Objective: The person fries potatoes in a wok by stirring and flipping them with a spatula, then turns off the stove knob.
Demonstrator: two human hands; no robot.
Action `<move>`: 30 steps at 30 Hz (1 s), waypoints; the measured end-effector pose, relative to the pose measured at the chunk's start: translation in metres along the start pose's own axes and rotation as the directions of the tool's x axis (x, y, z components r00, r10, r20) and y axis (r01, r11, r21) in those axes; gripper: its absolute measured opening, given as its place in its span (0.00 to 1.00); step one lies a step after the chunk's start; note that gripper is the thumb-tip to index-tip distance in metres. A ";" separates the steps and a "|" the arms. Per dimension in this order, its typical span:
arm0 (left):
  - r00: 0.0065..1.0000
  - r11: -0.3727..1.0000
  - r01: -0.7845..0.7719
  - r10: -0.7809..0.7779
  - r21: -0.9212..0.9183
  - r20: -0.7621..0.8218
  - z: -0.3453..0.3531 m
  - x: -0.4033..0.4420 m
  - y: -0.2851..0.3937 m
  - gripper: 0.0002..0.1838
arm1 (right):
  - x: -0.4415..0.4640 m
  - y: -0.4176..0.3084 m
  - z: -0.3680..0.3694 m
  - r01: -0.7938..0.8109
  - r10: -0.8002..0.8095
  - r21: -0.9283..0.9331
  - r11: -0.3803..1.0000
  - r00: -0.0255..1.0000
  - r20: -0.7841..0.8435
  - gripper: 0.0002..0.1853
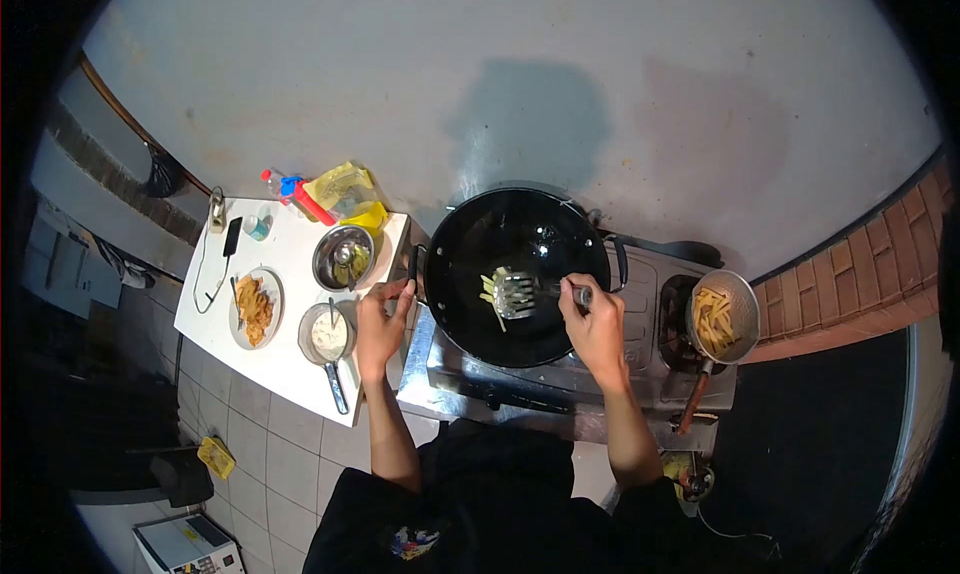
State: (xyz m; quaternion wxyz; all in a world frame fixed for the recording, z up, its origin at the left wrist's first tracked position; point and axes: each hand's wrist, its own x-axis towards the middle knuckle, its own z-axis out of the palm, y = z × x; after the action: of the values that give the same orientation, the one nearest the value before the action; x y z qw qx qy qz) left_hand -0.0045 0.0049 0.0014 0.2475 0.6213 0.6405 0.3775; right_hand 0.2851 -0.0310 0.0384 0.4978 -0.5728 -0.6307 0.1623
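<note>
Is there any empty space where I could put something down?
Yes: on the white table, between the plate, the saucepan and the front edge. A smaller bare patch lies between the cup and the metal bowl. It's crowded at the back, around the bottles and yellow bag, and on the stove, where the wok spreads wide.

No words, brands or numbers can be read. Left of the wok [480,329], the yellow packet [343,188] shows nothing legible; below the wok, the black shirt's multicoloured emblem [414,542] is unclear, as are the white appliance's [185,539] markings, well to its lower left.
</note>
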 end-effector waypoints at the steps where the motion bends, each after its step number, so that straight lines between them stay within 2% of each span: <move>1: 1.000 1.000 0.003 -0.003 0.002 -0.002 0.001 0.000 0.000 0.18 | 0.000 0.006 0.005 0.023 -0.023 0.014 1.000 1.000 -0.017 0.04; 5: 1.000 1.000 0.017 -0.017 0.015 0.003 0.000 -0.001 0.006 0.18 | 0.001 0.023 0.010 -0.095 0.097 0.043 0.995 0.995 -0.040 0.04; 10: 1.000 1.000 -0.010 0.010 0.002 -0.024 0.001 -0.003 0.006 0.18 | 0.006 0.028 0.006 -0.082 0.085 0.046 0.996 0.994 -0.074 0.05; 12: 1.000 1.000 0.004 -0.004 0.003 -0.024 0.001 -0.003 0.007 0.18 | 0.008 0.030 0.004 -0.069 0.078 0.066 0.995 0.987 -0.141 0.05; 14: 1.000 1.000 0.006 -0.006 0.008 -0.016 0.001 -0.003 0.008 0.18 | 0.010 0.029 0.000 -0.100 0.102 0.023 0.995 0.989 -0.108 0.05; 19: 0.999 0.999 -0.026 0.026 0.018 -0.032 0.005 -0.003 0.002 0.19 | 0.007 0.026 0.006 -0.004 0.004 0.004 1.000 0.998 -0.056 0.05; 23: 0.999 1.000 -0.010 0.011 0.015 -0.032 0.004 -0.004 0.003 0.19 | 0.008 0.021 0.007 -0.027 0.027 -0.003 1.000 0.999 -0.018 0.06; 25: 0.999 1.000 -0.020 0.021 0.016 -0.032 0.005 -0.004 0.000 0.19 | 0.007 0.023 0.012 0.071 -0.070 0.017 0.997 0.995 -0.065 0.06; 26: 0.999 0.999 -0.030 0.030 0.018 -0.030 0.005 -0.004 -0.002 0.19 | 0.007 0.023 0.011 0.070 -0.069 0.016 0.997 0.995 -0.066 0.06; 28: 0.999 0.999 -0.028 0.029 0.024 -0.025 0.005 -0.004 -0.002 0.19 | 0.007 0.020 0.010 -0.055 0.050 0.076 0.996 0.997 0.066 0.06; 30: 0.999 0.999 -0.023 0.024 0.029 -0.027 0.004 -0.005 -0.001 0.19 | 0.008 0.023 0.012 -0.046 0.042 0.083 0.996 0.998 0.052 0.07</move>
State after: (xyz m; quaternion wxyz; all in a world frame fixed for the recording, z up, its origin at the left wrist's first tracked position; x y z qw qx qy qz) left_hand -0.0013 0.0011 -0.0028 0.2251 0.6269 0.6420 0.3796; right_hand 0.2892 -0.0130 0.0186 0.5016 -0.5609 -0.6230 0.2140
